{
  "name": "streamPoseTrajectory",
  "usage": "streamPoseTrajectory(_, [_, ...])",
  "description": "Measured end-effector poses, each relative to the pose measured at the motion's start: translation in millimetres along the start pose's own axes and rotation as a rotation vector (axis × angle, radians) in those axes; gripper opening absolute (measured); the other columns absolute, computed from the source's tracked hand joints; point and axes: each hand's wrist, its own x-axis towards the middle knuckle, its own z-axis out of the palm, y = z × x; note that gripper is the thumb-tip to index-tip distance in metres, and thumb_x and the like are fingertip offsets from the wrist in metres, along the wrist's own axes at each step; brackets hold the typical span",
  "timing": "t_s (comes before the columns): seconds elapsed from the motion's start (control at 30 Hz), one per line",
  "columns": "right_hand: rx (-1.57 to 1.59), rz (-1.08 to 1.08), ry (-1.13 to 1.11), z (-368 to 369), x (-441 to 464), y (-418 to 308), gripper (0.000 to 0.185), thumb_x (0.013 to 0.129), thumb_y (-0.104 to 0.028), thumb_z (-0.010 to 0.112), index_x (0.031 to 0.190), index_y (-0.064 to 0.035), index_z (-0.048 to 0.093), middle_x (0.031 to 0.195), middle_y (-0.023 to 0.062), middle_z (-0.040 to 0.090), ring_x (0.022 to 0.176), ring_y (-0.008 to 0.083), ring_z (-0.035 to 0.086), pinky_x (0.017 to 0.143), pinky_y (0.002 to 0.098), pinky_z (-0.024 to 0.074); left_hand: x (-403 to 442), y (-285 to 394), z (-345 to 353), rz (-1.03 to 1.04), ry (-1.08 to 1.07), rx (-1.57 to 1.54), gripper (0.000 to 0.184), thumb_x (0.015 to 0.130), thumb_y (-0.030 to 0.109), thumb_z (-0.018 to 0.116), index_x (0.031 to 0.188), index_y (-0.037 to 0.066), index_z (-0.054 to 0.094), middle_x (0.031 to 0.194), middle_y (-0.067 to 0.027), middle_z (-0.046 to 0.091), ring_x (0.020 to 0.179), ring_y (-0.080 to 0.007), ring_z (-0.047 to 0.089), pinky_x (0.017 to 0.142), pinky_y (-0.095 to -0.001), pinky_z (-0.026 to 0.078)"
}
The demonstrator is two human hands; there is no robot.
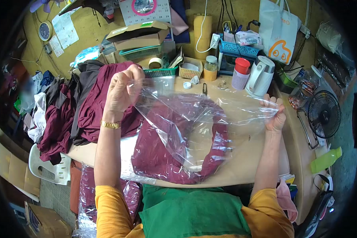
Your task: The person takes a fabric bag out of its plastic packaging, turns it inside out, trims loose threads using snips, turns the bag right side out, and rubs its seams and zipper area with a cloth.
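A clear plastic bag (242, 109) is stretched between my two raised hands above the table. My left hand (124, 89) is closed on its left end, fingers pinched together. At the other end, my right hand (274, 114) grips the plastic near its corner. Below lies a folded maroon garment (156, 146), with a curved maroon strip along its right side. Shiny film shows over the garment; whether it is inside the bag or only beneath it, I cannot tell. White plastic sheeting (127, 154) sticks out at its left.
Maroon and dark clothes (95, 95) are heaped on the left. Along the back stand baskets (190, 68), a jar (210, 69), a red-lidded cup (240, 73) and a white kettle (260, 75). A black fan (324, 114) and a green bottle (326, 160) are at right.
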Motion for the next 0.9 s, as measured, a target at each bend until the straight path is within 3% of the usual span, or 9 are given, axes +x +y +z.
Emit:
streamPoseTrajectory(0.1, [-0.033, -0.003, -0.038, 3, 6, -6, 0.039, 0.086, -0.041, 0.073, 0.069, -0.0147, 0.049, 0.088, 0.0029, 0.053, 0.074, 0.015, 0.037, 0.078, 0.0325, 0.0359, 8, -2, 5, 0.105, 0.014, -0.307, 0.044, 0.098, 0.038, 0.06, 0.068, 0.006, 0.053, 0.081, -0.0039, 0.057, 0.065, -0.0067, 0.045, 0.054, -0.0208, 0.035])
streamPoseTrajectory(0.2, [-0.505, 0.114, -0.107, -7, 4, -22, 0.042, 0.087, -0.038, 0.072, 0.065, -0.0138, 0.046, 0.078, -0.0001, 0.047, 0.077, 0.0147, 0.04, 0.076, 0.0314, 0.0316, 5, 26, -12, -0.223, -0.005, 0.431, 0.04, 0.094, 0.036, 0.066, 0.069, 0.009, 0.051, 0.067, 0.0036, 0.049, 0.063, -0.0066, 0.042, 0.074, -0.0276, 0.038])
streamPoseTrajectory(0.37, [-0.839, 0.109, -0.089, 12, -9, -33, 0.035, 0.087, -0.023, 0.07, 0.064, -0.0112, 0.047, 0.08, 0.0017, 0.048, 0.076, 0.0146, 0.043, 0.077, 0.0312, 0.0378, 5, 38, -27, -0.063, -0.216, 0.99, 0.03, 0.086, 0.029, 0.074, 0.076, 0.008, 0.056, 0.079, 0.0018, 0.058, 0.08, -0.0112, 0.053, 0.089, -0.0329, 0.041])
streamPoseTrajectory(0.5, [-0.464, -0.039, 0.047, 31, -13, -9, 0.022, 0.089, -0.016, 0.068, 0.075, -0.0092, 0.052, 0.08, 0.0011, 0.05, 0.071, 0.012, 0.046, 0.081, 0.031, 0.0427, 1, 26, -11, -0.054, -0.038, 0.633, 0.023, 0.089, 0.032, 0.071, 0.087, 0.013, 0.057, 0.122, -0.0097, 0.059, 0.124, -0.0277, 0.05, 0.11, -0.041, 0.031])
streamPoseTrajectory(0.57, [-0.006, -0.06, 0.03, 40, -14, 7, 0.014, 0.091, -0.014, 0.065, 0.086, -0.0082, 0.054, 0.076, -0.0009, 0.05, 0.064, 0.0089, 0.046, 0.077, 0.0284, 0.0441, 1, 12, 32, -0.047, 0.17, -0.427, 0.021, 0.095, 0.032, 0.064, 0.095, 0.014, 0.054, 0.118, -0.0111, 0.061, 0.124, -0.0319, 0.05, 0.11, -0.0432, 0.034])
streamPoseTrajectory(0.63, [0.314, -0.056, -0.033, 53, -14, 19, 0.011, 0.092, -0.013, 0.063, 0.094, -0.0075, 0.054, 0.074, -0.0023, 0.05, 0.06, 0.0067, 0.045, 0.072, 0.0258, 0.0447, -8, 1, 43, -0.056, 0.193, -0.807, 0.016, 0.099, 0.027, 0.059, 0.102, 0.014, 0.049, 0.081, 0.0016, 0.059, 0.075, -0.0145, 0.06, 0.075, -0.0303, 0.048])
streamPoseTrajectory(0.7, [-0.247, 0.181, 0.168, 75, -10, 29, 0.017, 0.094, -0.013, 0.061, 0.107, -0.0057, 0.051, 0.068, -0.0061, 0.047, 0.052, 0.0038, 0.039, 0.059, 0.0202, 0.0397, -20, -6, 64, -0.077, 0.039, -0.309, 0.023, 0.096, 0.011, 0.06, 0.114, 0.012, 0.045, 0.073, 0.0072, 0.051, 0.063, -0.0025, 0.047, 0.054, -0.0217, 0.039])
streamPoseTrajectory(0.77, [-0.541, 0.212, 0.155, 114, -11, 46, 0.022, 0.09, -0.009, 0.067, 0.11, -0.005, 0.059, 0.068, -0.0072, 0.045, 0.054, 0.0015, 0.035, 0.051, 0.0175, 0.0298, -30, -3, 111, -0.304, 0.029, 0.216, 0.041, 0.09, -0.004, 0.059, 0.125, 0.008, 0.04, 0.078, 0.0063, 0.05, 0.065, 0.0001, 0.044, 0.05, -0.0176, 0.036])
streamPoseTrajectory(0.9, [-0.922, 0.195, -0.092, 176, -24, 67, 0.023, 0.08, 0.003, 0.073, 0.102, -0.0029, 0.072, 0.072, -0.0031, 0.054, 0.06, 0.0022, 0.038, 0.053, 0.0207, 0.033, -54, -34, 144, -0.512, -0.094, 0.321, 0.063, 0.082, -0.014, 0.056, 0.138, 0.003, 0.032, 0.107, -0.0037, 0.052, 0.068, 0.0007, 0.047, 0.056, -0.0167, 0.039])
